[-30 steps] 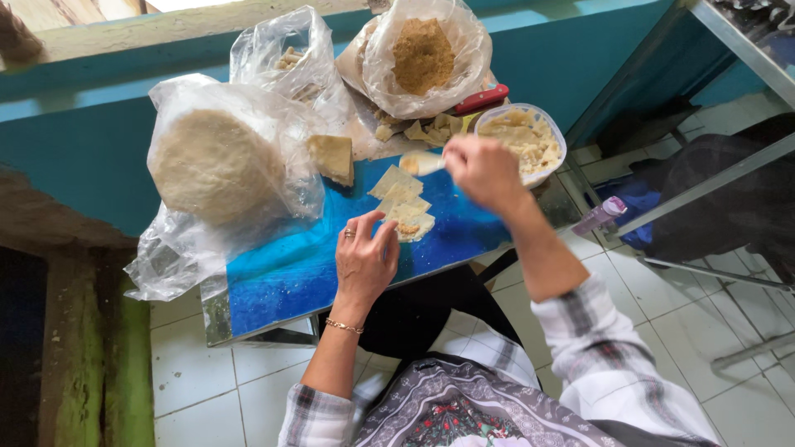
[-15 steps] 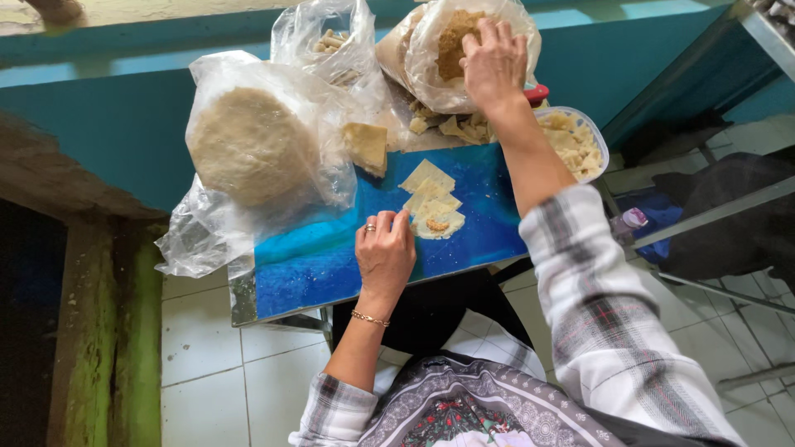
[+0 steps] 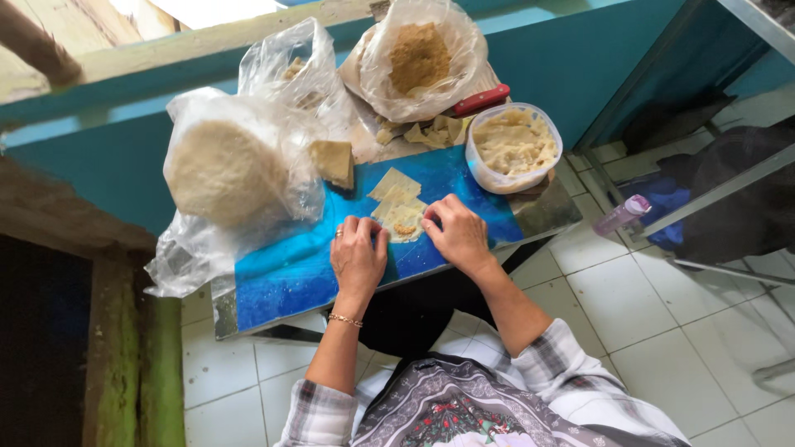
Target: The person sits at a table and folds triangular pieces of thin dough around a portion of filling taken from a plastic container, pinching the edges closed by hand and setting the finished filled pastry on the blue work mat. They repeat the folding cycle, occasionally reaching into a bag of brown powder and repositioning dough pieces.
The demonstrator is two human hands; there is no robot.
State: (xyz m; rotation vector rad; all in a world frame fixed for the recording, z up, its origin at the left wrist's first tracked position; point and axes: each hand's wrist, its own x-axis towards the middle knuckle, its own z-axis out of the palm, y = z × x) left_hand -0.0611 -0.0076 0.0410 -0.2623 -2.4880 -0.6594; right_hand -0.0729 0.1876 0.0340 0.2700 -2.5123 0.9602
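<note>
We see a thin, pale square wrapper with a brown crumbly dab on the blue board; our left hand and right hand pinch its edges, fingers narrow; stacked wrappers lie just beyond it.

— What's between the hands?

— A thin, pale yellow dough square lying flat on the blue board, with a small brown heap of filling at its middle.

— Is it folded?

— Hard to tell; its edges look a little rumpled. More flat squares lie just behind it, overlapping.
</note>
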